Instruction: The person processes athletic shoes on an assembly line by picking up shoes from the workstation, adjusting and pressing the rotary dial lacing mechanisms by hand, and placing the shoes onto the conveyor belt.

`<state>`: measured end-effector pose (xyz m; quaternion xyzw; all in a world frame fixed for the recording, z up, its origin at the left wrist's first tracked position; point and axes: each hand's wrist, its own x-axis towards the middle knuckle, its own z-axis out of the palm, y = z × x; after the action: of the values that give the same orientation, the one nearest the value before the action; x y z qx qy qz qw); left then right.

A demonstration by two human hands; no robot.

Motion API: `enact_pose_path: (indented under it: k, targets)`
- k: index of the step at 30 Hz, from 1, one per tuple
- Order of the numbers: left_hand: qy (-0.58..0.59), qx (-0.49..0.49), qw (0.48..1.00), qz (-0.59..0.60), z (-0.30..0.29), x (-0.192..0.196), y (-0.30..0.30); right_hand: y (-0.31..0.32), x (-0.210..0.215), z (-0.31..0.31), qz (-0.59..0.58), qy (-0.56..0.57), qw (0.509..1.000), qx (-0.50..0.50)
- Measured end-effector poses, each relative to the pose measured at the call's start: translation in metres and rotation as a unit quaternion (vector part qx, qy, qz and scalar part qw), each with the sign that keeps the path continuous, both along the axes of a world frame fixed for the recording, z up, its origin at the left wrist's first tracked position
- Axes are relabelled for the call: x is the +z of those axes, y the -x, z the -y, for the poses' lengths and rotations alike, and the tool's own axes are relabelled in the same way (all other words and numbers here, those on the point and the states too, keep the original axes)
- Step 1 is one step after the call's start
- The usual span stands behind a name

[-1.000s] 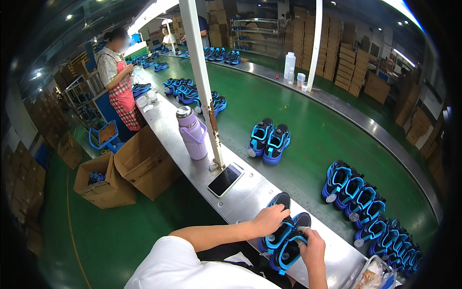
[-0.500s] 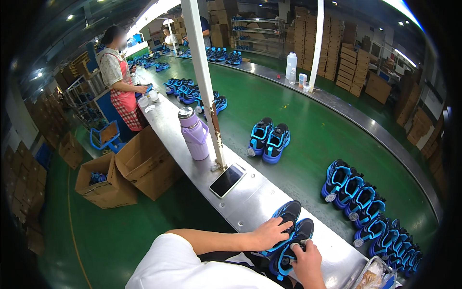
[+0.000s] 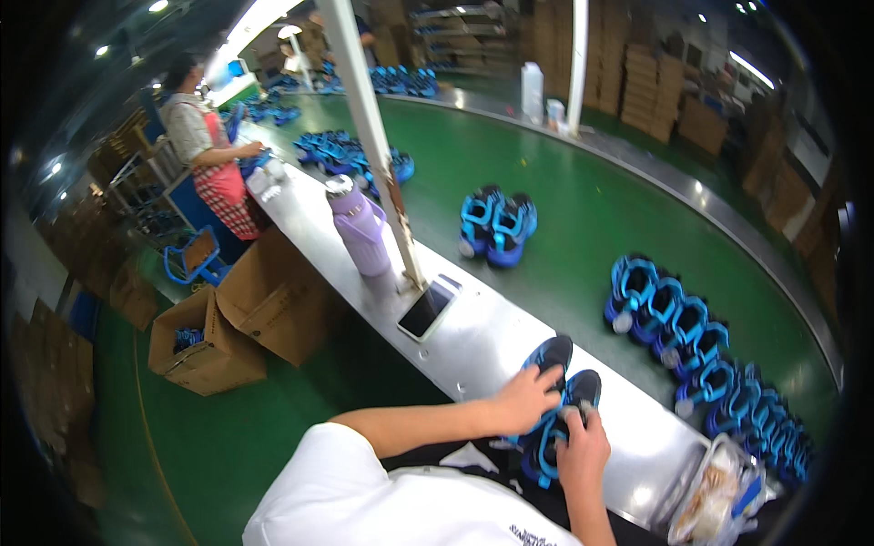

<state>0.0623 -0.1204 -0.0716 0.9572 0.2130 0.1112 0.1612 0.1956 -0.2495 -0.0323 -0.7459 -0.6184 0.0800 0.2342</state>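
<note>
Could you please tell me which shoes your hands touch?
The pair at the metal ledge, with left hand and right hand on it; nearby pairs stand untouched on the green belt.

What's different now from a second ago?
The pair of shoes under the left hand and right hand slid a little to the right, farther from the phone. A co-worker's hand, raised before, came down toward the metal counter. The camera's view shifted too. Both hands are still on the shoes; the phone and purple bottle stayed put.
</note>
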Motion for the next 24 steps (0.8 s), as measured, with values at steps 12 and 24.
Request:
enact_pose_path:
  k: [12,24]
  targets:
    - [0.256,-0.146,0.954,0.062,0.003,0.054,-0.021,-0.031,-0.021,0.031,-0.155,-0.099,0.980,-0.077]
    - [0.084,-0.158,0.983,0.035,0.025,0.029,-0.024,-0.023,-0.082,0.034,-0.556,-0.070,0.820,-0.120]
